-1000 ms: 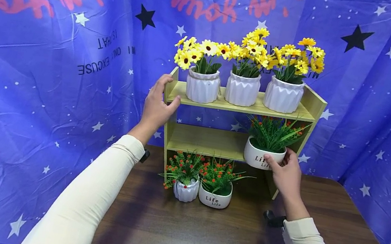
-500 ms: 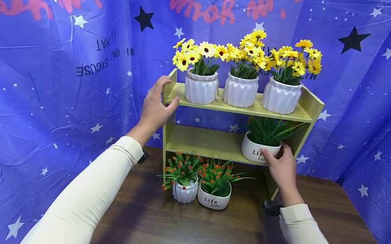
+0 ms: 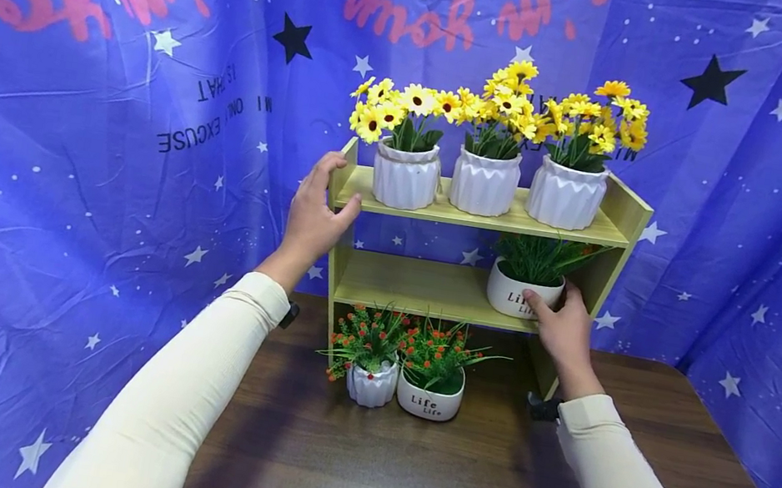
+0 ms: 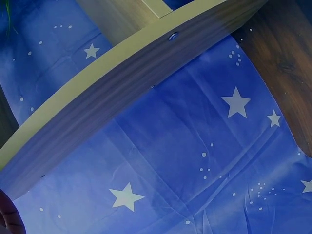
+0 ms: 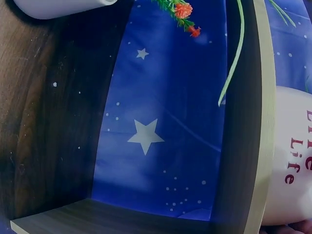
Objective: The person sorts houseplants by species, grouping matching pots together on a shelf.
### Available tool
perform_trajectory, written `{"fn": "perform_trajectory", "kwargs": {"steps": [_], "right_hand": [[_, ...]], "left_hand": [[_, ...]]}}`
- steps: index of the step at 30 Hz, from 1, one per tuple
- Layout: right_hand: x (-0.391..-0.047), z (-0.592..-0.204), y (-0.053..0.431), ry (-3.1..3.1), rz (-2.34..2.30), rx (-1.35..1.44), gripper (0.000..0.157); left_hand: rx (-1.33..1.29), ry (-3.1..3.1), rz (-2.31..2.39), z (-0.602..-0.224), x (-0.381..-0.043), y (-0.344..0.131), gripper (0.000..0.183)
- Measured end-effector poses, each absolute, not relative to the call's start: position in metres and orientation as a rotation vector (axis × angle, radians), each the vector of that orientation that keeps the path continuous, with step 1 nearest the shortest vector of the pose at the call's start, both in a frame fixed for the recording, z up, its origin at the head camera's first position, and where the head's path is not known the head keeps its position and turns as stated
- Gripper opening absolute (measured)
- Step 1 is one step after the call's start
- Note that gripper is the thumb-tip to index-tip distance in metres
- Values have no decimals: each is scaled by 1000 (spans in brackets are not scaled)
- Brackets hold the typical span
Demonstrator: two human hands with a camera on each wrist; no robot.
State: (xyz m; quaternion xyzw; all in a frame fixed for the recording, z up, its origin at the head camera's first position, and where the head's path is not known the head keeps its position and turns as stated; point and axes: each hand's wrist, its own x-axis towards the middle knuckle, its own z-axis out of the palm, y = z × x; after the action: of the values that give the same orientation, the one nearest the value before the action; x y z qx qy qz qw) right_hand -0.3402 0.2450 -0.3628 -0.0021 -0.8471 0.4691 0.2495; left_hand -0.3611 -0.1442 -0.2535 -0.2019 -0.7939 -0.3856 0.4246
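Observation:
My right hand (image 3: 566, 331) grips the right end of a white oval flower pot (image 3: 511, 291) marked "Life", thumb across its front. Green leaves (image 3: 540, 258) rise from this pot, which sits at the right of the middle shelf (image 3: 415, 283). In the right wrist view the pot (image 5: 287, 195) shows just beyond the shelf edge, a bit of finger below it. On the other side, my left hand (image 3: 316, 212) holds the left side panel of the wooden rack (image 3: 332, 260), thumb at the top shelf's front. The left wrist view shows the panel's outer face (image 4: 97, 122).
Three white pots of yellow flowers (image 3: 485, 184) line the top shelf. Below, on the brown table (image 3: 371, 477), a ribbed white pot (image 3: 372, 383) and a second oval "Life" pot (image 3: 428, 401) with red flowers stand side by side. A blue starry curtain (image 3: 97, 234) surrounds the table.
My right hand has moved the oval pot back and slightly left, from the shelf's front edge farther onto the middle shelf. My left hand has stayed at the rack's side.

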Motion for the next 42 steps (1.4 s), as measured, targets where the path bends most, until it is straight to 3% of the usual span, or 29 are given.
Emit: {"fn": "perform_trajectory", "kwargs": {"steps": [7, 18, 30, 42], "right_hand": [[-330, -365, 238, -2189, 1342, -49, 77], [-276, -396, 233, -1990, 1359, -172, 62], [-243, -431, 224, -2070, 1363, -115, 63], [-232, -466, 190, -2175, 1492, -84, 66]], "left_hand": [[-507, -1974, -956, -252, -361, -144, 50], [-512, -1993, -969, -258, -359, -141, 50], [-521, -1955, -963, -255, -361, -144, 50], [-523, -1964, -964, -252, -361, -143, 51]]}}
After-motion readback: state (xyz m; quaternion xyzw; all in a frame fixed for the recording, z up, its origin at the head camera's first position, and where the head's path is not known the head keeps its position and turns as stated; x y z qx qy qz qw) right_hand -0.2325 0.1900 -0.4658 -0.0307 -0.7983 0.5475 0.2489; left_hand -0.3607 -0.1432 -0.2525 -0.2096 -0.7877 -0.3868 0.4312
